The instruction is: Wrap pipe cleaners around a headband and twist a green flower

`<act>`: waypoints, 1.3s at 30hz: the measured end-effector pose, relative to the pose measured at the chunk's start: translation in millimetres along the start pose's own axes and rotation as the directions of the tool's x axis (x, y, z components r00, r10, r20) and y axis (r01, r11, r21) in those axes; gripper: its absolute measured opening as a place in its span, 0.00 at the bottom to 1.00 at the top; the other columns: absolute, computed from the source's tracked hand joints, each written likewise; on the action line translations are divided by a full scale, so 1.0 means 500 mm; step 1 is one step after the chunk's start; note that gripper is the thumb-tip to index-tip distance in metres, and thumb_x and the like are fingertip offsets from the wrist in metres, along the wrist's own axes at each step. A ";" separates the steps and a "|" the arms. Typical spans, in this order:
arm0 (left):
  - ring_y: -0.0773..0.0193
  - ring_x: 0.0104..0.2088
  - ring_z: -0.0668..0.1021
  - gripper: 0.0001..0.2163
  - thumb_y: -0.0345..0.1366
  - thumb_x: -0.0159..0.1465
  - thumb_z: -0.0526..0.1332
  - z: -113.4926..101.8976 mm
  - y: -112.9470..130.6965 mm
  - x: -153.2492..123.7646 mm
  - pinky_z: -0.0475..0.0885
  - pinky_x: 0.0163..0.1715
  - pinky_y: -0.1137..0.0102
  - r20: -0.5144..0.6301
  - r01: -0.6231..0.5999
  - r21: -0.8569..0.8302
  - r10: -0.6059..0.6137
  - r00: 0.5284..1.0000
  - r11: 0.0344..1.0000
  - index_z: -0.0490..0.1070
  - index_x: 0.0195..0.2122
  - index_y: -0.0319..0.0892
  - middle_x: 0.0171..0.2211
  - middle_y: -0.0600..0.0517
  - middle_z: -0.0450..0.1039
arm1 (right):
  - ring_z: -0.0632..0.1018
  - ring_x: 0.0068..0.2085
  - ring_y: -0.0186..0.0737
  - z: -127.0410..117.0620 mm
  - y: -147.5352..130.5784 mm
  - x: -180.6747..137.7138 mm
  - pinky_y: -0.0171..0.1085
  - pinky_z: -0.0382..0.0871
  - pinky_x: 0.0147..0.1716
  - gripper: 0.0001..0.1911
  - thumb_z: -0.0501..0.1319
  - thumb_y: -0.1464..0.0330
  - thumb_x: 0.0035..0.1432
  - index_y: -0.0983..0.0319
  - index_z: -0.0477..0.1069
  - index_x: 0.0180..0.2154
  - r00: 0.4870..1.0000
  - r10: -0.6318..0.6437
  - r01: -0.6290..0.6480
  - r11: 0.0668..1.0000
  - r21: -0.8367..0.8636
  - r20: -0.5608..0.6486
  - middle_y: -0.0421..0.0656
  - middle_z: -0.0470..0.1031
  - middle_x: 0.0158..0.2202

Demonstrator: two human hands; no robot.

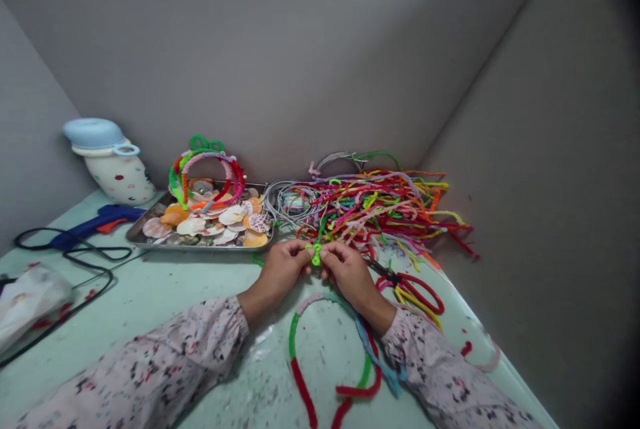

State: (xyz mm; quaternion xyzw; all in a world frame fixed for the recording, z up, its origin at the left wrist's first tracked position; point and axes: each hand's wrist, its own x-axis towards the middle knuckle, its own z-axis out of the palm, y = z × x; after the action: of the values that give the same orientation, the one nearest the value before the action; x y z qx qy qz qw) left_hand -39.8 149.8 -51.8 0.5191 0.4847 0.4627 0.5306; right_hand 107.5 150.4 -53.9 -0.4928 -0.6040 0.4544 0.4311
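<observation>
Between my two hands is a small bright green pipe cleaner (316,254) bent into several little loops. My left hand (286,269) pinches it from the left, thumb and fingers closed. From the right, my right hand (350,274) pinches it the same way. Just below my hands, a headband (294,339) wrapped in green, red, pink and blue pipe cleaner lies on the table, partly under my right wrist. Red-handled scissors (423,290) lie right beside my right hand.
A metal tray (200,248) of seashells (233,216) stands at the back left, with finished wrapped headbands (210,156) on it. Further left are a blue glue gun (95,224), its black cord and a white bottle (117,172). A heap of pipe cleaners (385,202) fills the back right.
</observation>
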 end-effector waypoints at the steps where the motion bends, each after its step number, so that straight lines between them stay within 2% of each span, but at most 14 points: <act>1: 0.72 0.19 0.68 0.09 0.39 0.56 0.62 0.000 -0.001 0.000 0.59 0.20 0.75 0.000 -0.004 -0.003 0.004 1.000 1.000 0.72 0.29 0.36 0.20 0.55 0.68 | 0.66 0.17 0.31 0.000 0.000 0.000 0.30 0.58 0.18 0.09 0.57 0.64 0.56 0.61 0.68 0.28 1.000 0.000 0.000 1.000 -0.003 0.002 0.35 0.68 0.16; 8: 0.72 0.19 0.67 0.10 0.39 0.56 0.61 0.003 -0.004 0.003 0.60 0.20 0.76 -0.009 -0.004 -0.014 0.004 1.000 1.000 0.72 0.30 0.36 0.19 0.55 0.68 | 0.65 0.17 0.30 -0.001 0.000 0.000 0.29 0.58 0.18 0.08 0.57 0.64 0.55 0.62 0.68 0.28 1.000 0.026 -0.026 1.000 0.015 0.006 0.35 0.68 0.16; 14: 0.72 0.20 0.68 0.11 0.36 0.56 0.62 0.009 -0.002 -0.002 0.61 0.20 0.77 0.001 -0.029 -0.069 0.029 1.000 0.997 0.73 0.38 0.37 0.22 0.55 0.70 | 0.64 0.16 0.30 -0.002 0.003 0.002 0.29 0.57 0.17 0.09 0.56 0.63 0.57 0.62 0.66 0.29 1.000 0.008 -0.008 0.998 0.055 0.002 0.34 0.67 0.15; 18: 0.72 0.19 0.68 0.10 0.38 0.57 0.61 0.007 -0.002 -0.002 0.60 0.19 0.77 0.040 -0.036 -0.031 0.037 0.999 0.999 0.75 0.35 0.36 0.21 0.54 0.70 | 0.64 0.16 0.30 -0.002 0.004 0.001 0.29 0.57 0.17 0.09 0.56 0.63 0.57 0.62 0.66 0.29 1.000 0.015 -0.016 0.998 0.064 0.022 0.34 0.66 0.16; 24: 0.70 0.19 0.69 0.12 0.39 0.57 0.61 0.008 -0.004 0.000 0.60 0.19 0.76 0.022 0.003 0.014 -0.003 1.000 1.000 0.76 0.36 0.35 0.21 0.52 0.71 | 0.67 0.19 0.31 0.000 0.008 0.005 0.30 0.58 0.17 0.07 0.59 0.63 0.55 0.61 0.67 0.32 0.997 -0.041 0.046 0.996 0.082 -0.063 0.34 0.67 0.20; 33: 0.71 0.17 0.66 0.10 0.38 0.57 0.61 0.005 -0.005 -0.003 0.58 0.19 0.75 0.047 0.031 0.069 -0.034 0.998 0.997 0.73 0.28 0.35 0.17 0.54 0.69 | 0.66 0.20 0.31 -0.003 -0.001 -0.001 0.31 0.58 0.19 0.07 0.57 0.65 0.56 0.62 0.67 0.30 0.997 -0.067 0.067 0.998 -0.002 -0.035 0.35 0.65 0.19; 39: 0.72 0.18 0.67 0.09 0.38 0.56 0.61 0.006 0.003 -0.001 0.59 0.19 0.76 0.049 0.028 0.034 -0.030 0.998 0.999 0.73 0.29 0.35 0.17 0.54 0.69 | 0.67 0.21 0.32 0.000 0.005 0.002 0.31 0.59 0.19 0.08 0.58 0.63 0.56 0.61 0.67 0.32 0.996 -0.075 0.077 0.996 0.035 -0.055 0.36 0.67 0.22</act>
State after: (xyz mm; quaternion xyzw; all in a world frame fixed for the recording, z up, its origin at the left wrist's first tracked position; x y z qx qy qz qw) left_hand -36.7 149.1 -50.4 0.5322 0.4866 0.4335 0.5404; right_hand 107.7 151.8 -56.3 -0.4735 -0.6018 0.4354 0.4733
